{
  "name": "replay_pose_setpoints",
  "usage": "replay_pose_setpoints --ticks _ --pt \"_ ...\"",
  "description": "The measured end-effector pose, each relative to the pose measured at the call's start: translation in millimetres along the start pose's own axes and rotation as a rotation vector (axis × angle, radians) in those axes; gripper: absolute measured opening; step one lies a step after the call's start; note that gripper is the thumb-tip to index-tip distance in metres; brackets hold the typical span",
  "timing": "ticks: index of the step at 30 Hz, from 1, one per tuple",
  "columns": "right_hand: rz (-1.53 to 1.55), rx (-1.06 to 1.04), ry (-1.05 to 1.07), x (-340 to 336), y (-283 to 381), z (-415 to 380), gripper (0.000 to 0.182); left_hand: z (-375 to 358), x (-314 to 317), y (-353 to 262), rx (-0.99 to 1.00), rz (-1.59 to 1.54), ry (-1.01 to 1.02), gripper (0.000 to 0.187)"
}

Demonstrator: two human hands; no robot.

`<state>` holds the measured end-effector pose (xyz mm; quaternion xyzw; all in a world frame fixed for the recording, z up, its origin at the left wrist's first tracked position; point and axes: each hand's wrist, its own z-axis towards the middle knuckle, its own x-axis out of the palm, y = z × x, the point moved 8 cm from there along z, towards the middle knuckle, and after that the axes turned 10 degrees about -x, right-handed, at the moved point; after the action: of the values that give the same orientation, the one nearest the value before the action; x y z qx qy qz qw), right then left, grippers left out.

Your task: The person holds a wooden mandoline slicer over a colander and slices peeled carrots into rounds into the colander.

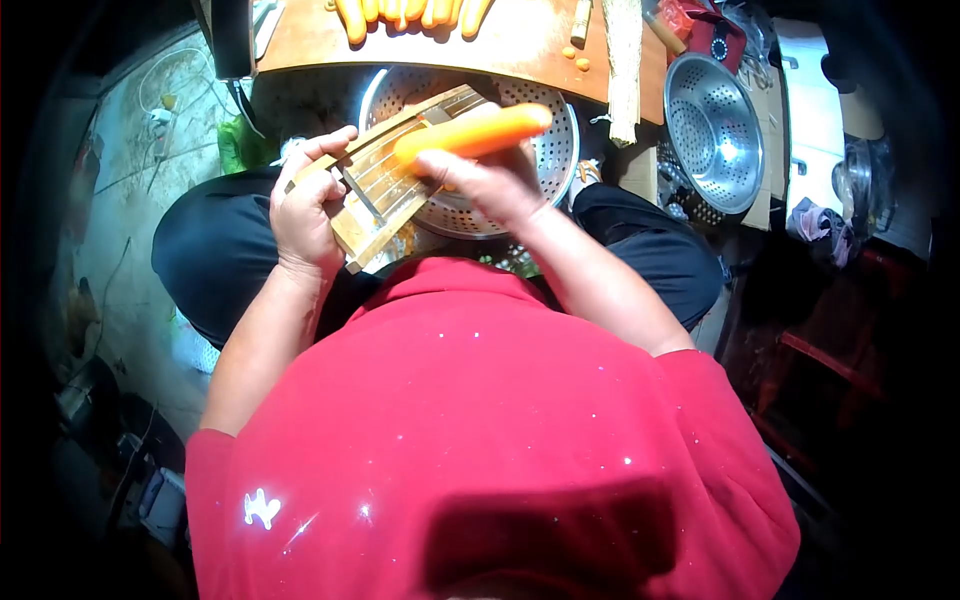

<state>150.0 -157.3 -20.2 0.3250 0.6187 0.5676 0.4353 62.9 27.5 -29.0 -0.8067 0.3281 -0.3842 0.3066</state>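
Note:
A wooden slicer board is tilted over a perforated metal colander. My left hand grips its lower left edge, the fingers wrapped round the frame. My right hand is closed on a peeled orange carrot, which lies slantwise across the slicer with its lower left end against the board. The thumb shows near that end; the other fingers are mostly hidden behind the carrot and slightly blurred. What lies inside the colander is largely covered by the slicer and my hands.
Ahead is a wooden table with several peeled carrots and orange end pieces near its edge. A second metal colander stands at the right, by a red bag. A green bag lies at the left.

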Motion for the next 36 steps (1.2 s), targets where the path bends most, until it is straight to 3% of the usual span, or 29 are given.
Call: replay_pose_setpoints --ticks 2,4,5,6,10,14,17,20,22,26,28,32,34,36 --pt "-0.003 -0.058 -0.016 1.7 -1.7 0.6 0.044 0.9 1.0 0.9 -0.001 -0.015 0.013 0.045" --pt "0.017 0.212 -0.027 -18.9 -60.8 16.5 0.044 3.0 -2.1 3.8 0.023 0.02 0.016 0.045" --pt "-0.171 0.203 -0.07 -34.0 -78.4 26.6 0.045 3.8 -3.6 4.4 0.012 0.035 0.015 0.045" --pt "-0.157 0.292 -0.188 -48.8 -108.9 32.1 0.044 4.0 -4.8 3.9 0.014 0.036 0.015 0.045" --pt "-0.001 0.285 -0.019 -18.2 -68.3 19.0 0.046 2.9 -2.8 -1.1 0.023 0.02 0.016 0.046" --pt "-0.079 -0.103 0.03 10.1 -5.7 2.3 0.039 -1.4 3.2 0.8 -0.018 -0.034 -0.006 0.046" --pt "-0.006 0.272 -0.056 -23.8 -84.5 22.2 0.038 3.4 -2.6 2.0 0.014 0.02 0.007 0.045" --pt "-0.13 0.324 -0.155 -42.3 -101.9 32.1 0.046 3.1 -3.8 1.1 0.005 0.019 0.003 0.044" --pt "-0.072 0.309 -0.057 -23.0 -81.5 26.5 0.048 2.6 -4.8 0.8 -0.005 -0.004 -0.014 0.044" --pt "0.064 -0.162 0.036 19.8 -6.7 0.3 0.034 -0.6 -1.1 -2.0 0.012 0.006 -0.005 0.044" --pt "0.08 0.184 -0.042 -1.3 -41.9 9.3 0.04 2.0 -6.8 3.7 -0.022 0.058 -0.004 0.045" --pt "-0.123 0.325 -0.179 -42.0 -120.3 32.3 0.045 3.3 -3.9 -1.1 0.044 0.033 0.031 0.044" --pt "-0.045 0.302 -0.089 -26.7 -107.5 27.0 0.044 4.9 -5.9 -2.1 0.04 0.043 0.025 0.044" --pt "-0.018 0.226 0.039 1.2 -26.9 7.7 0.039 0.9 -4.4 -1.2 0.004 0.067 -0.012 0.045"
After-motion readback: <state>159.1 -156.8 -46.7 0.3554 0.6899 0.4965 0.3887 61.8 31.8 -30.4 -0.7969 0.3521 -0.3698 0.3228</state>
